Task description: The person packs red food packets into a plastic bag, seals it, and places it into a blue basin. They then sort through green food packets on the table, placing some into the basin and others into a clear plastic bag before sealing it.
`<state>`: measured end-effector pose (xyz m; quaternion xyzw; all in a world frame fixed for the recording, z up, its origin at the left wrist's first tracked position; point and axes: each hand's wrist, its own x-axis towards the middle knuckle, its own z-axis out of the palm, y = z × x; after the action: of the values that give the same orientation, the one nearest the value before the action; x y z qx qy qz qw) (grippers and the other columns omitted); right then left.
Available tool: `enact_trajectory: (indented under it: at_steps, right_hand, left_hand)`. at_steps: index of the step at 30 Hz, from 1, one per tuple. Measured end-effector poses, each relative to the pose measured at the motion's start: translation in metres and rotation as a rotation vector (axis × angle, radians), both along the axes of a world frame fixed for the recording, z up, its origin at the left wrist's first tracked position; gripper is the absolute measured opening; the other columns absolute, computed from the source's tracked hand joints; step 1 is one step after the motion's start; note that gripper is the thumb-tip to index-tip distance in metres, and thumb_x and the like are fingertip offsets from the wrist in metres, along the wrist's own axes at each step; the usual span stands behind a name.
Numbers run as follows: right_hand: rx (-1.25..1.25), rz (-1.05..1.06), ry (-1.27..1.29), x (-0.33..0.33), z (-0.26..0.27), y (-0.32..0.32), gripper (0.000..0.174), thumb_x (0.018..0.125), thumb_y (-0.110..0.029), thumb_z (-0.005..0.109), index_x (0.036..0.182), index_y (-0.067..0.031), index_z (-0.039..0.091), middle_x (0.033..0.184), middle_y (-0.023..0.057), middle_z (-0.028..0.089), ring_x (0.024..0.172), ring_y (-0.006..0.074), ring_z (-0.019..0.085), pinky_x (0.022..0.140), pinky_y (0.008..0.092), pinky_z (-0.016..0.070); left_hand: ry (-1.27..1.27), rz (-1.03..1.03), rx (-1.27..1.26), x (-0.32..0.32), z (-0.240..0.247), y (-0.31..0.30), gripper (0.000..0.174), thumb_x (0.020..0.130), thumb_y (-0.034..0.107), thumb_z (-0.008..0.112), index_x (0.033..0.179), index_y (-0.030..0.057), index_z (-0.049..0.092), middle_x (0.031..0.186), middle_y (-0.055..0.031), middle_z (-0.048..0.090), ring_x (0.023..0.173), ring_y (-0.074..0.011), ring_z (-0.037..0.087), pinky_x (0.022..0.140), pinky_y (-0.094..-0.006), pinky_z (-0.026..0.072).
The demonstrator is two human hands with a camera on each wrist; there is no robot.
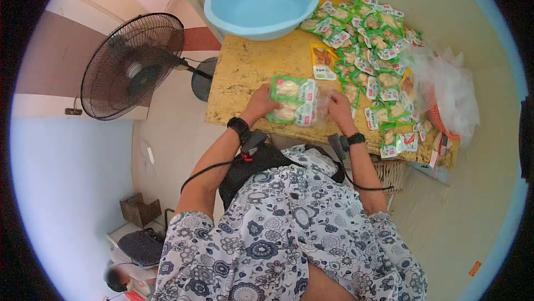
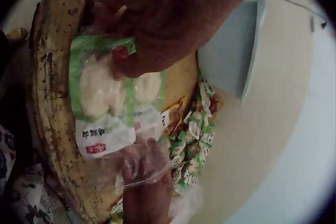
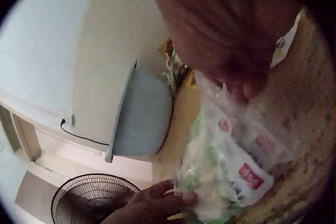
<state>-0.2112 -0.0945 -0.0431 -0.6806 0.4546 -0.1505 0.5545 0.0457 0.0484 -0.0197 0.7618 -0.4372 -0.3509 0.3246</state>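
Note:
Two green-and-white food packets (image 1: 290, 99) with pale pieces inside lie side by side in a clear plastic bag (image 1: 322, 105), low over the table's near edge. At their left end the left hand (image 1: 260, 105) grips them, thumb on top in the left wrist view. My right hand (image 1: 340, 112) pinches the loose end of the bag at the right. That end shows as crumpled clear film (image 3: 247, 111) under the right fingers in the right wrist view. Part of the left fingers is hidden beneath the packets.
Many similar packets (image 1: 384, 81) are heaped on the right of the worn yellow table (image 1: 245, 62). An orange-brown packet (image 1: 324, 63) lies nearer. A blue basin (image 1: 261, 28) stands at the back, clear bags (image 1: 456, 89) in a red basket at right, a fan (image 1: 133, 67) at left.

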Motion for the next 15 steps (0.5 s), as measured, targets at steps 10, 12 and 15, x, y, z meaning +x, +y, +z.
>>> enact_trajectory:
  at_steps: [10,12,15]
  right_hand:
    - [-0.014,-0.408,-0.180,-0.098,0.037,0.037,0.017,0.093,-0.011,0.058,0.106,-0.0008,0.064,0.091,0.0073,0.069,0.070,0.0115,0.066,0.056,0.0242,0.0469]
    - [-0.057,-0.461,-0.223,-0.114,0.033,0.039,0.017,0.093,-0.011,0.059,0.106,-0.0007,0.063,0.090,0.0078,0.068,0.068,0.0115,0.065,0.057,0.0247,0.0478]
    - [-0.093,-0.552,-0.165,-0.133,0.039,0.036,0.017,0.092,-0.011,0.060,0.106,-0.0017,0.063,0.089,0.0081,0.068,0.065,0.0127,0.064,0.059,0.0259,0.0490]
  left_hand:
    - [-0.239,-0.053,-0.005,0.042,-0.003,-0.014,0.071,0.069,0.030,0.080,0.124,-0.0052,0.053,0.108,-0.0240,0.062,0.092,-0.0341,0.065,0.080,-0.0398,0.0520]
    - [-0.199,-0.038,-0.051,0.044,0.003,-0.018,0.069,0.071,0.027,0.079,0.125,-0.0057,0.052,0.107,-0.0230,0.062,0.088,-0.0312,0.066,0.077,-0.0394,0.0528]
    - [0.075,-0.029,-0.028,0.042,0.025,-0.028,0.063,0.075,0.023,0.078,0.125,-0.0062,0.052,0.107,-0.0210,0.063,0.085,-0.0253,0.066,0.073,-0.0371,0.0532]
